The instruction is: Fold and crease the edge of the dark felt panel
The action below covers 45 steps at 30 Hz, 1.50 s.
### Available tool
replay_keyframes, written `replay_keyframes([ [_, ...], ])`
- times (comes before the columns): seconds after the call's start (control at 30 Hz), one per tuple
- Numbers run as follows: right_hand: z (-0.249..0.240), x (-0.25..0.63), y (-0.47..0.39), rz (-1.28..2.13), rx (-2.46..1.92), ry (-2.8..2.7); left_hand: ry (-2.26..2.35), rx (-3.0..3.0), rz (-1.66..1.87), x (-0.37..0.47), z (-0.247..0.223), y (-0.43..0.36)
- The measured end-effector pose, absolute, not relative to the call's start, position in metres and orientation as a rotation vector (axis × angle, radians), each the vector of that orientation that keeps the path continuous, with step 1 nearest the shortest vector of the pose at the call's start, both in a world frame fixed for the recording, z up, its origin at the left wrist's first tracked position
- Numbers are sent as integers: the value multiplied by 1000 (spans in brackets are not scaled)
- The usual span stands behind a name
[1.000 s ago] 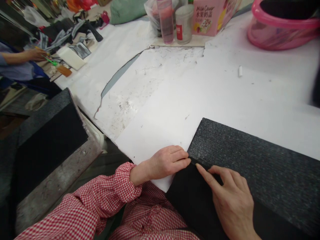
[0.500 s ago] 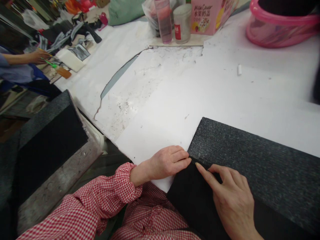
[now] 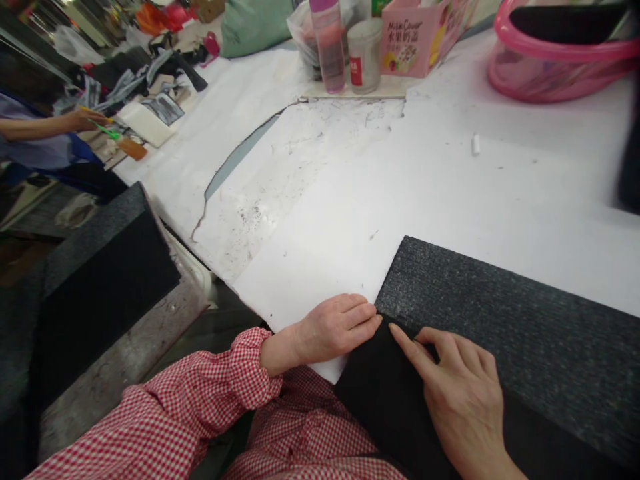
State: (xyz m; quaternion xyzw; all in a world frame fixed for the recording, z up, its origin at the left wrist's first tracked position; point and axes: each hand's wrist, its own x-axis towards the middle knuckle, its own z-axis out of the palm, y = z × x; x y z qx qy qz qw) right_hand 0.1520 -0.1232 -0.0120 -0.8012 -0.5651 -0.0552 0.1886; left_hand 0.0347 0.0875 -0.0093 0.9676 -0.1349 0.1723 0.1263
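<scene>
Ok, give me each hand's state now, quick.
Left hand: fingers together, tips at the black sheet; grip cannot be told.
Right hand: fingers bent, touching the same sheet; whether pinching cannot be told.

Workshop: white paper-covered table (image 3: 440, 187); speckled dark-grey flat sheet (image 3: 500, 300), lower right; co-worker's hand (image 3: 77, 121) near scattered grey-and-black pieces (image 3: 123, 83), upper left.

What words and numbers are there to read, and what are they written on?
"Milk Cover" – on the pink box.
"水果奶盖" – on the same box, under the English words.
Smaller print below that on the box: too small to read.
Pale letters on the red label of the jar: too blurred to be sure.
Faint scribbles on the white paper: can't be read.
No clear numbers.
</scene>
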Motion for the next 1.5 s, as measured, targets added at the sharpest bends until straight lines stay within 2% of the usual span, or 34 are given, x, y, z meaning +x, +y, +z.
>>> replay_keyframes([
  [0.13,-11,152,-122,-166,-2249,-1597,-279,2807,392,28,-1,87],
  [0.3,-10,152,-123,-150,-2229,-1595,-71,2748,475,23,6,70],
  [0.57,-7,150,-122,-103,-2221,-1547,-193,2997,300,19,1,63],
  [0.83,-5,149,-120,-75,-2198,-1526,-40,2825,489,22,1,56],
  [1.5,-6,173,-159,-54,-2169,-1604,-165,2986,216,24,1,48],
])
